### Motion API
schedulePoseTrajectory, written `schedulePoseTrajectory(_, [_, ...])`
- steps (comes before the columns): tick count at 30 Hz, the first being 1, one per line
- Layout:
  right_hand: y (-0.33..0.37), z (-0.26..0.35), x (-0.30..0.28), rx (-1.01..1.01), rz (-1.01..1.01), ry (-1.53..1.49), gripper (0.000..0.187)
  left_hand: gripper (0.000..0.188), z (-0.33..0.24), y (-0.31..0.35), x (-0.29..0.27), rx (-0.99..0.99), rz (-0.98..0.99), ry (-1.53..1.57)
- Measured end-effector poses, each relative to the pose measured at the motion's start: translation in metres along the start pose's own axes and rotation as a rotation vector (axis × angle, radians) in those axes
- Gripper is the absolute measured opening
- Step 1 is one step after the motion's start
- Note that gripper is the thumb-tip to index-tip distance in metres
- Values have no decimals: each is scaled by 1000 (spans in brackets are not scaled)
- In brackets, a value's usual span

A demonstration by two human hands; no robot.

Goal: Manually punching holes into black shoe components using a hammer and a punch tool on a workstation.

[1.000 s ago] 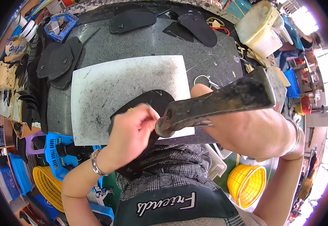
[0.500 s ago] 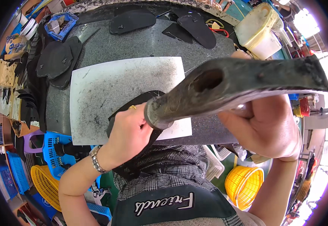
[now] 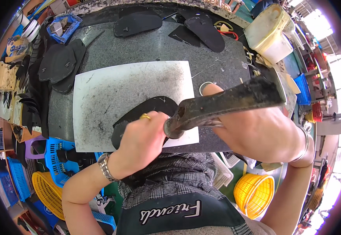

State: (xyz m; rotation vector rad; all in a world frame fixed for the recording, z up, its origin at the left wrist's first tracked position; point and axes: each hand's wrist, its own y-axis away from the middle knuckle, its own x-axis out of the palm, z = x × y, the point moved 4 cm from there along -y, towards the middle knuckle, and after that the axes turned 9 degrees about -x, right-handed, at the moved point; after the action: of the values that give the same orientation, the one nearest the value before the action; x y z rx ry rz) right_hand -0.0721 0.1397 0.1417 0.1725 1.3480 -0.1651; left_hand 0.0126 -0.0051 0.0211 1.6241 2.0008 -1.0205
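A dark, worn metal hammer [image 3: 233, 101] is gripped by my right hand [image 3: 260, 135], its fingers closed round the handle, mostly hidden under the head. The round striking face hangs just beside the fingers of my left hand [image 3: 141, 143]. That hand is closed at the edge of a black rounded sole-shaped piece [image 3: 151, 106], which lies on a white board [image 3: 100, 88] smudged with black. My fingertips and the held edge of the piece are hidden, as is whether the hammer touches it.
Several black cut pieces [image 3: 137, 25] lie along the far side of the grey worktop [image 3: 217, 70]. A blue crate [image 3: 64, 27] stands far left, a stained white tub [image 3: 268, 33] far right. Below are a yellow basket [image 3: 254, 194] and a blue basket [image 3: 59, 156].
The hammer has dropped away from my head and its far end has swung left, together with my right hand. My left hand has shifted slightly right, and more of the black piece shows.
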Motion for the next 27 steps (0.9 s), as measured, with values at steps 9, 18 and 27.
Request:
schedulePoseTrajectory(9, [-4, -7, -1, -38, 86, 6, 29, 14, 0, -2, 2, 27, 35, -44])
schedulePoseTrajectory(18, [0, -15, -1, -115, -190, -126, 35, 10, -3, -6, 7, -23, -18, -76])
schedulePoseTrajectory(27, [-5, -16, -11, 34, -174, -178, 28, 7, -8, -13, 5, 20, -1, -139])
